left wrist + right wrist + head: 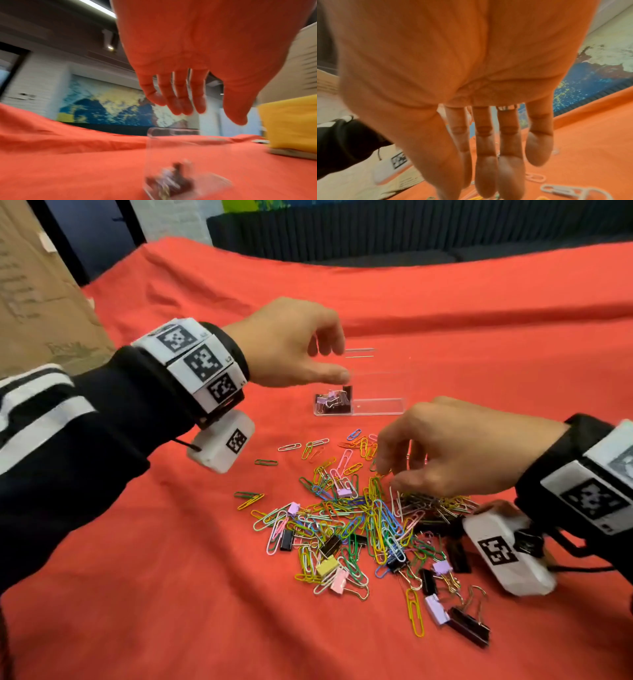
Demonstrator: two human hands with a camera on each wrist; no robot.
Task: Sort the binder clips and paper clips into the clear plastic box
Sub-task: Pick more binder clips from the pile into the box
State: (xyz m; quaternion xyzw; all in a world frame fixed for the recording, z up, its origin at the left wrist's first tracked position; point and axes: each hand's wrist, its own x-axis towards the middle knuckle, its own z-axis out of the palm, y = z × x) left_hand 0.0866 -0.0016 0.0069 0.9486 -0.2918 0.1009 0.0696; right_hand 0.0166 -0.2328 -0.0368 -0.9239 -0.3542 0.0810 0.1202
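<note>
Left hand [291, 344] hovers released over the clear plastic box [359, 402], blurred in its wrist view. Right hand [455, 446], fingers straight, reaches into the coloured paper clips [346, 522]; fingertips hidden from the head view.

No legible word, brand or number is found in any view; the wrist bands [202, 361] and camera housings [222, 445] carry only black-and-white square marker codes. Faint print on the cardboard [30, 292] at left is too blurred to read.
</note>
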